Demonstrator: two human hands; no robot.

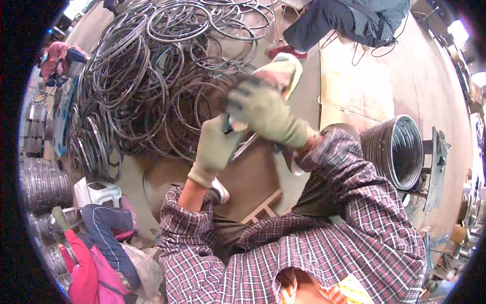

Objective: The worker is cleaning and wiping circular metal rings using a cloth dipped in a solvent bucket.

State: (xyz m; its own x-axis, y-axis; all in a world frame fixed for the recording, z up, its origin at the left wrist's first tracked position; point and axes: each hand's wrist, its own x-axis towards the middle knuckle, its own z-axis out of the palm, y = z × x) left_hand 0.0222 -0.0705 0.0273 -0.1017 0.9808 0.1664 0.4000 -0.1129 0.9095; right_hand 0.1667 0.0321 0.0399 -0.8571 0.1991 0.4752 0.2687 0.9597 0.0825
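My left hand [216, 147], in a pale knitted glove with dark patches, is closed near the middle of the view. What it grips is hidden. My right hand [266, 112], gloved alike and smeared by motion, lies against the fingers of my left. A whitish cloth [287, 70] with reddish and greenish parts sticks out beyond my right hand, which appears closed on it. Something pale shows between the two hands. Just below them, a piece of a shiny metal rim [245, 146] shows.
A large heap of metal wheel rims [147, 76] fills the far left. Nested rims [392, 152] lie on a stand at right. Cardboard [354, 86] covers floor beyond. A co-worker in dark trousers [324, 23] sits at the far side; another in pink [88, 268] is at lower left.
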